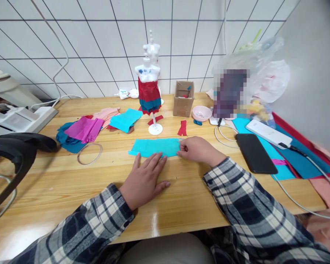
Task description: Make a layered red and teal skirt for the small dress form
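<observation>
Both hands on the turquoise strip [154,147]

The strip lies flat on the tabletop [99,183], in front of the mannequin [150,91] dressed in red and blue. The left hand [143,181] presses its near edge, its grip open with fingers spread; the right hand [196,149] has its grip closed on the strip's right end. Beyond stand the box [183,104] and, just beside it, the pink bowl [202,113]; the black phone [255,153] lies to the right.

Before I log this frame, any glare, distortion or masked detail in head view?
Head view: glare on the tabletop, lower left, plus a thin streak near its front edge; wall tiles slanted toward the sides; pixelated block beside the pink bowl.
</observation>
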A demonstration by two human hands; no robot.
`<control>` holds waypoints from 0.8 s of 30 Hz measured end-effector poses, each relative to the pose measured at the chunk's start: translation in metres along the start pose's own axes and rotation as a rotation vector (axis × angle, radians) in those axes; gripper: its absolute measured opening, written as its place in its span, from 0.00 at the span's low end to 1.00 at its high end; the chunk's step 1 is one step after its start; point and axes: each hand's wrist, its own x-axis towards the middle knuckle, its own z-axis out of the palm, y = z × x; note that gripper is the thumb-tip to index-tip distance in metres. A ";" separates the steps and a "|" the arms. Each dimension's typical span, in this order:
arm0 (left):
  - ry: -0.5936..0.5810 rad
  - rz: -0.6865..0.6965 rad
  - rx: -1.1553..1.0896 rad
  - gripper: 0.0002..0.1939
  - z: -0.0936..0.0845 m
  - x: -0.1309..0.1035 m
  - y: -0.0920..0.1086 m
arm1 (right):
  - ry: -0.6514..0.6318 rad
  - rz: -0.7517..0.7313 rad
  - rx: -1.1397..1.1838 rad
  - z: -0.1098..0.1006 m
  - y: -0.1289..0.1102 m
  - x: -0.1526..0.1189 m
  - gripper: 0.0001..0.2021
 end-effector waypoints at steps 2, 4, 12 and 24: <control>-0.002 -0.009 0.000 0.37 -0.001 0.000 0.001 | 0.006 -0.013 0.040 -0.002 0.001 -0.001 0.13; -0.001 -0.013 -0.005 0.37 -0.001 -0.001 0.001 | 0.094 -0.014 0.078 -0.001 0.000 -0.004 0.13; 0.046 0.002 -0.059 0.39 0.002 -0.003 -0.003 | 0.399 -0.296 -0.064 0.036 -0.029 -0.047 0.22; 0.060 -0.005 -0.050 0.38 0.002 -0.003 -0.003 | 0.334 -0.218 -0.171 0.048 -0.011 -0.058 0.23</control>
